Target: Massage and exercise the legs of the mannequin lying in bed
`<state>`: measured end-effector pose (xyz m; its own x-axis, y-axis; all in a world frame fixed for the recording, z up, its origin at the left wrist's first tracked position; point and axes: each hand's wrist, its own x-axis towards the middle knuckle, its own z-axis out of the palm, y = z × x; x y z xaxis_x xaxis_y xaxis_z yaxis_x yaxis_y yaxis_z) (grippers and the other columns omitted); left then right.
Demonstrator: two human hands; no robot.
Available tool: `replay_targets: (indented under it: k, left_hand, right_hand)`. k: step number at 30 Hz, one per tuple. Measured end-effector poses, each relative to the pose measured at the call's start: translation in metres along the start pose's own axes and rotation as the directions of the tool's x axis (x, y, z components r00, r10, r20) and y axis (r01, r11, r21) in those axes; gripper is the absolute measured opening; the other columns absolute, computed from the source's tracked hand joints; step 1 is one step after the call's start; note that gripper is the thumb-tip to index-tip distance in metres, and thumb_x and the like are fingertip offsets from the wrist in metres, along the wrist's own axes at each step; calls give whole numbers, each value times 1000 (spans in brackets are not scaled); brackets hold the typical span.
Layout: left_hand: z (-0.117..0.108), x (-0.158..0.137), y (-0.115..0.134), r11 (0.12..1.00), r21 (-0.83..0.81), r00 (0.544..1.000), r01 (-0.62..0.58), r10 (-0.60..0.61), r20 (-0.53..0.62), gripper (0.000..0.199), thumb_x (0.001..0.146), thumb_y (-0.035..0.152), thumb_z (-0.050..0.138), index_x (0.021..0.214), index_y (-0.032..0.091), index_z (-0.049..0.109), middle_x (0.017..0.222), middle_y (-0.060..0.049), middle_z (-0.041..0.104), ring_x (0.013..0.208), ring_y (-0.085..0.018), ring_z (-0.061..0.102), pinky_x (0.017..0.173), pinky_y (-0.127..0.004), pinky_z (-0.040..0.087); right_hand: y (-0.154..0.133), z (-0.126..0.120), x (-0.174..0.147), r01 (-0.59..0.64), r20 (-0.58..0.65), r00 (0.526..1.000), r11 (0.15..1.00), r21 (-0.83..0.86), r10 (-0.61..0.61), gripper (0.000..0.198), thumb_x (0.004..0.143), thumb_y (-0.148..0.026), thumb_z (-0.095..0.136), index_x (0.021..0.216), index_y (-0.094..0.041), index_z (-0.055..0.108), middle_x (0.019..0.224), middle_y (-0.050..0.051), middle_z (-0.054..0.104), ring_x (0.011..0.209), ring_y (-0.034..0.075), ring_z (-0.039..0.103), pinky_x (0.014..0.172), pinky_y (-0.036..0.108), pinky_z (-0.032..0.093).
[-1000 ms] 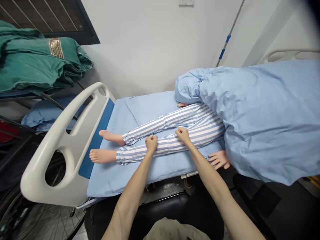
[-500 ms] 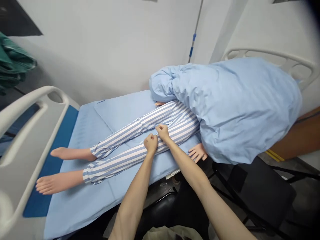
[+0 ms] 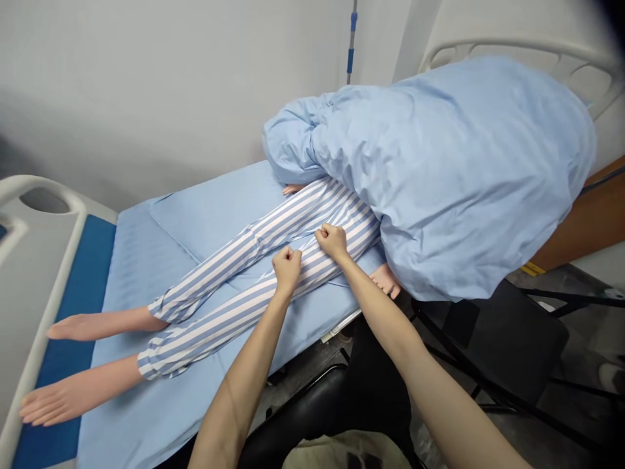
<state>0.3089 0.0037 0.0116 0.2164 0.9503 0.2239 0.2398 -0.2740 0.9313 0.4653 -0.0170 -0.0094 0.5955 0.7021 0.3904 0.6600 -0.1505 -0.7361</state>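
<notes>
A manikin in blue-and-white striped trousers (image 3: 215, 312) lies on a bed with a light blue sheet (image 3: 205, 195). My left hand (image 3: 287, 266) is closed in a fist over the nearer thigh, and no object shows in it. My right hand (image 3: 333, 241), also a fist, is just to its right and slightly farther away, with nothing visible between the fingers. The fists are a little apart; whether they touch the trousers I cannot tell. A light blue quilt (image 3: 439, 169) covers the manikin's upper body. One manikin hand (image 3: 385, 280) shows below its edge, partly behind my right forearm.
A footboard (image 3: 43, 247) stands at the left and a headboard (image 3: 576, 62) at the back right. By the wall is a pole with blue fittings (image 3: 351, 39). A black folding chair (image 3: 508, 345) stands beside the bed at the right.
The view has shifted, so the bed's foot end sits farther left and lower. My fists have moved slightly apart and stay closed. The manikin and quilt look unchanged.
</notes>
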Motion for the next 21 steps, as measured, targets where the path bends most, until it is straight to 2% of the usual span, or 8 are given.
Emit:
replay_targets:
  k: [3, 7, 12, 16, 18, 21]
  left_hand:
    - [34, 10, 14, 996, -92, 1000, -2, 1, -8, 37, 71, 10, 55, 53, 20, 24, 53, 5, 23, 56, -9, 24, 57, -26, 25]
    - [62, 8, 7, 993, 48, 989, 111, -106, -100, 38, 74, 11, 53, 52, 20, 24, 51, 5, 24, 56, -10, 24, 59, -27, 24]
    - [60, 2, -7, 992, 89, 994, 84, -77, -78, 39, 76, 11, 53, 53, 20, 23, 51, 5, 23, 56, -11, 25, 59, -28, 23]
    - [60, 1, -6, 991, 114, 996, 71, -64, -68, 40, 76, 11, 55, 53, 20, 23, 52, 5, 23, 55, -11, 24, 59, -29, 21]
    - [62, 1, -5, 989, 128, 996, 78, -71, -55, 40, 77, 11, 55, 53, 20, 23, 52, 5, 23, 55, -11, 24, 59, -29, 21]
    - [64, -1, -6, 987, 137, 995, 87, -80, -54, 39, 76, 12, 54, 54, 20, 24, 52, 4, 24, 55, -11, 26, 59, -29, 21]
  right_hand:
    - [-1, 0, 2, -2, -6, 1000, 1000, 19, 2, 33, 78, -22, 51, 56, -19, 26, 51, -4, 28, 54, 10, 22, 60, 28, 18]
    - [1, 1, 2, -9, -1, 1000, 1000, 26, 9, 34, 79, -21, 51, 56, -20, 27, 51, -5, 28, 54, 10, 22, 59, 28, 18]
    - [-5, -3, 10, -18, 86, 996, 995, 96, 10, 34, 76, -19, 54, 54, -19, 28, 51, -5, 27, 53, 9, 24, 58, 27, 19]
    - [-7, -27, 38, 51, 90, 994, 988, 144, -65, 33, 77, -20, 52, 54, -19, 28, 52, -5, 28, 54, 8, 27, 57, 25, 21]
    - [1, -40, 52, 88, 63, 993, 991, 99, -95, 32, 77, -21, 51, 55, -19, 28, 53, -5, 29, 55, 8, 27, 58, 25, 22]
    - [23, -50, 59, 38, 48, 998, 998, -57, -35, 29, 76, -21, 50, 55, -19, 29, 53, -4, 29, 56, 9, 26, 59, 26, 20]
